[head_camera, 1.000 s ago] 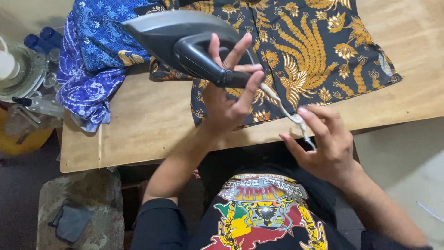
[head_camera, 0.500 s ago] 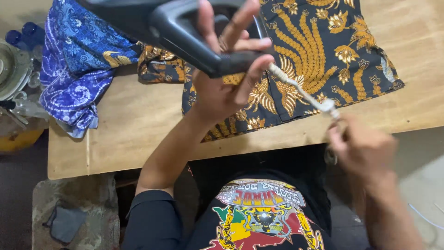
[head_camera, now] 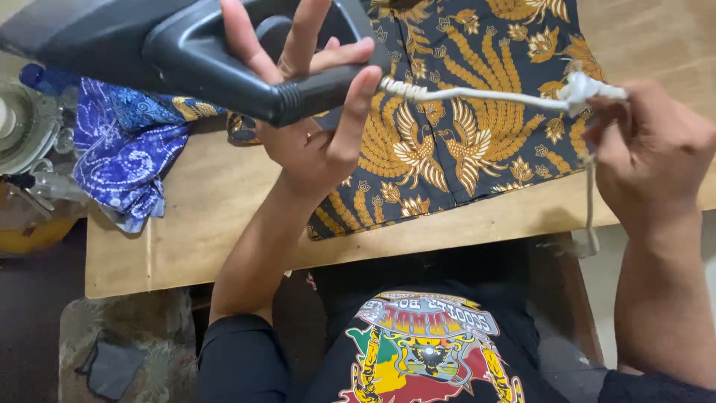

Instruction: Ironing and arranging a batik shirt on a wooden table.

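The left hand (head_camera: 313,112) holds a black clothes iron (head_camera: 149,45) raised above the counter (head_camera: 224,209). The palm and thumb cradle the rear end of the handle, where the ribbed collar of the cord outlet sits; the four fingers (head_camera: 298,37) are spread and only loosely curled over the handle, not clenched. The iron's dark body extends toward the upper left of the view, clear of the counter surface.

A white braided cord (head_camera: 477,95) leaves the handle end and runs nearly level and taut to the right hand (head_camera: 656,149). That hand is closed around the cord, with a bunched knot or loop of it at the fingertips. A further length hangs straight down from the hand, past the counter's front edge; its lower end is blurred.

Beneath the cord lies a dark batik garment (head_camera: 462,142) with gold feather and flower motifs, spread flat on the wooden counter, its lower hem near the front edge. To the left lies a crumpled blue-and-white batik cloth (head_camera: 127,149), partly overhanging the counter's left edge and touching the dark garment at its upper right.

At the far left, off the counter, stand glass dishes (head_camera: 22,127) and a yellow container (head_camera: 30,231). On the floor below sits a patterned mat (head_camera: 112,351). The person wears a black printed shirt (head_camera: 425,351).
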